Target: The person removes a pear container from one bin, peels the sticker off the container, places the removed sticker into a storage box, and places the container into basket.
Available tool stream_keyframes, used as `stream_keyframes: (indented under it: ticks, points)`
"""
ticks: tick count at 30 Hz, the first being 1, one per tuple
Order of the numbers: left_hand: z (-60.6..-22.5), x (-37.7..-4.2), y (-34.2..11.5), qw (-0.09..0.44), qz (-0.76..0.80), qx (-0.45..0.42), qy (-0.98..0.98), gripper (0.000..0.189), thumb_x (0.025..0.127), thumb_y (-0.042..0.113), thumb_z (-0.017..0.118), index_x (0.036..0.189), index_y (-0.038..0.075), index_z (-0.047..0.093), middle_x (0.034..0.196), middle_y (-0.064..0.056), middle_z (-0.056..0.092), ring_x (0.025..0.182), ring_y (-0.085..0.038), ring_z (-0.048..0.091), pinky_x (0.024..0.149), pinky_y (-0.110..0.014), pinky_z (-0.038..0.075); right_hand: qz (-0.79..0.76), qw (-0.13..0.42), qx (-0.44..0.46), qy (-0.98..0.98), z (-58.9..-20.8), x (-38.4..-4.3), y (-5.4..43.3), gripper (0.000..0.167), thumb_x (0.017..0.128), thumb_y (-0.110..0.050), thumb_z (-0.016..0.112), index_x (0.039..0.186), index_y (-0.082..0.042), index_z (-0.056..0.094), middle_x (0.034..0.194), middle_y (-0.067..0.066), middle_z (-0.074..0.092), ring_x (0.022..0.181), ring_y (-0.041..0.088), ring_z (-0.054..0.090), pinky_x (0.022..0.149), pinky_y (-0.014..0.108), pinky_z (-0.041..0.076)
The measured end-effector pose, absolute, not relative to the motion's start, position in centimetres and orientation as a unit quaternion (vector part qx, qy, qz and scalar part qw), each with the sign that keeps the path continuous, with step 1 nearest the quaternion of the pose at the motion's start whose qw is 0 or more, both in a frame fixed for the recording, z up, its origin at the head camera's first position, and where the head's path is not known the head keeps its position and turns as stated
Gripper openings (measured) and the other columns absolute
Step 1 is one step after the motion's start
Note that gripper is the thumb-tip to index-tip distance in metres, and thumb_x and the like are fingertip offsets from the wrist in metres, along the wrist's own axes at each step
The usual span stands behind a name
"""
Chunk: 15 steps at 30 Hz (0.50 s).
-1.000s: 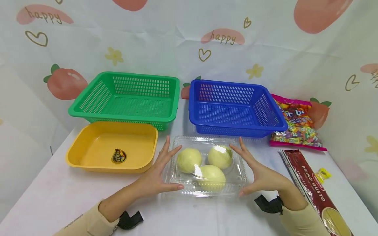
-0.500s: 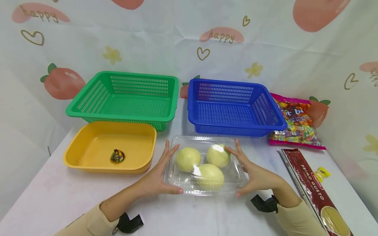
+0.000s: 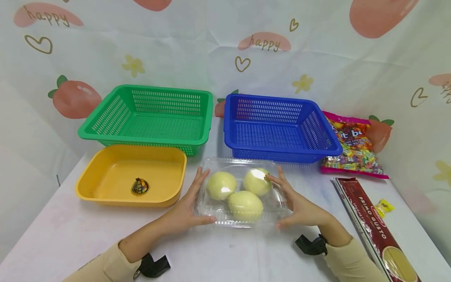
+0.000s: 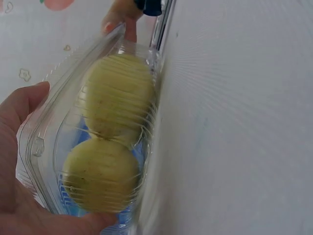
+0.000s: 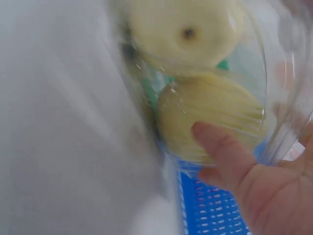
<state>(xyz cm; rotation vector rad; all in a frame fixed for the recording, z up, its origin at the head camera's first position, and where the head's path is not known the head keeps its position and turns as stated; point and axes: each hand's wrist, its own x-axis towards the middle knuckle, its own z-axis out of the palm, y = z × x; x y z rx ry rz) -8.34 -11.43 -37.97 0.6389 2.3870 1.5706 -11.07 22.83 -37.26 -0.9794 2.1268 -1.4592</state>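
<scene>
A clear plastic clamshell box with three round, pale yellow fruits inside is held between both hands, its lid down. At the box's left side my left hand grips, thumb at the front corner and fingers spread along the side. My right hand holds the opposite side in the same way. The left wrist view shows the left thumb and fingers round the box edge, with two fruits behind ribbed plastic. In the right wrist view, fingertips press on the plastic beside a fruit.
Behind the box stands a blue basket, with a green basket to its left. A yellow tray holding a black sticker is left of the box. To the right lie a candy bag, a spaghetti pack and a wrapped candy.
Both hands have closed in on the sides of the box. The box has shifted slightly up in the head view and a little left, and the right hand has moved left with it.
</scene>
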Motion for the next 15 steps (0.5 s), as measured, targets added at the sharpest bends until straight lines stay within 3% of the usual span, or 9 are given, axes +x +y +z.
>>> stream_keyframes:
  ticks: [3,6,10,13,15]
  points:
    - [-38.00,-8.47,-11.53,0.106,0.537,0.214,0.809,0.111,0.072,0.027,0.080,0.150,0.033,0.001,0.155,-0.007,-0.021,0.143,-0.036,-0.009,0.108,-0.067,0.007,-0.534,0.183,-0.342,0.751,-37.47,-11.05,22.62,0.100,0.072,0.000,0.075,0.148,-0.007,0.011,0.149,0.008,-0.037,0.139,0.039,-0.016,0.099,0.073,0.005]
    - [-38.11,-8.57,-11.58,0.107,0.544,0.216,0.804,0.110,0.074,0.026,0.079,0.150,0.031,0.000,0.155,-0.010,-0.023,0.142,-0.038,-0.012,0.107,-0.068,0.005,-0.540,0.179,-0.339,0.749,-37.70,-11.03,22.53,0.093,0.075,0.000,0.073,0.147,-0.006,0.014,0.151,0.006,-0.033,0.143,0.025,-0.006,0.102,0.067,0.017]
    - [-38.25,-8.66,-11.59,0.103,0.553,0.212,0.799,0.109,0.074,0.023,0.078,0.150,0.032,0.001,0.154,-0.010,-0.023,0.142,-0.038,-0.014,0.108,-0.068,0.003,-0.547,0.173,-0.332,0.748,-37.85,-10.93,22.32,0.086,0.078,0.001,0.070,0.146,-0.005,0.017,0.153,0.008,-0.029,0.142,0.035,0.010,0.100,0.054,0.036]
    - [-38.20,-8.62,-11.57,0.101,0.560,0.207,0.795,0.108,0.074,0.021,0.078,0.150,0.031,0.002,0.155,-0.009,-0.023,0.142,-0.037,-0.015,0.108,-0.067,0.002,-0.553,0.172,-0.317,0.751,-37.68,-10.76,22.10,0.083,0.080,0.000,0.069,0.146,-0.005,0.019,0.153,0.012,-0.027,0.137,0.050,0.012,0.102,0.048,0.038]
    - [-38.10,-8.58,-11.56,0.102,0.566,0.205,0.792,0.107,0.075,0.021,0.078,0.150,0.031,0.002,0.154,-0.008,-0.024,0.142,-0.036,-0.015,0.109,-0.066,0.003,-0.553,0.173,-0.305,0.756,-37.44,-10.60,21.99,0.082,0.080,-0.001,0.069,0.146,-0.006,0.020,0.153,0.014,-0.026,0.135,0.052,0.016,0.102,0.043,0.041]
